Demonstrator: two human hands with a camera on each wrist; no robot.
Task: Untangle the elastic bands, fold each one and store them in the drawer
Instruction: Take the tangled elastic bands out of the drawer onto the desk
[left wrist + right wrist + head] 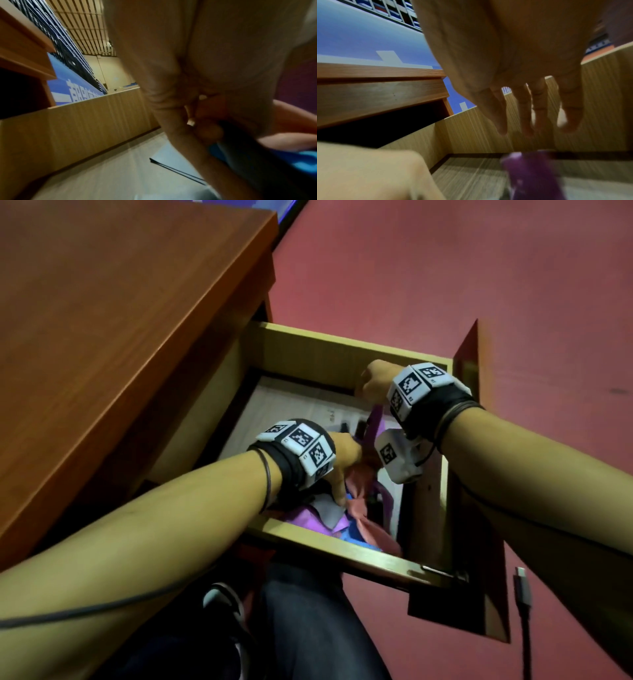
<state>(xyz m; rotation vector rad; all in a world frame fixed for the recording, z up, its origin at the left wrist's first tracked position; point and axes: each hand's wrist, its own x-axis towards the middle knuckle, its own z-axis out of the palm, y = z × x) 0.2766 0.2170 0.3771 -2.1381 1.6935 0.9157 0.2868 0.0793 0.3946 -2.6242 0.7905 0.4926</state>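
Left hand (342, 460) fingers are curled down into the heap of stretchy pink, purple and blue elastic bands (356, 508) at the lower middle of the head view, pinching the pink one, probably to pin or tuck the pile while the other hand works. Right hand (376, 381), up near the centre right, looks loose: in the wrist view its fingers (539, 108) hang straight and spread with nothing in them, and a purple band strip (530, 175) sits blurry below, so I'd guess it just isn't gripping it. From the head view it's hard to tell if that strip touches the hand. All the bands lie inside the open pale-wood drawer (342, 347), mid frame, over some white papers (291, 402). The reddish-brown wooden desk top (120, 320) fills the upper left, dull red carpet (445, 268) the upper right, and a grey cable plug (522, 587) dangles at lower right.
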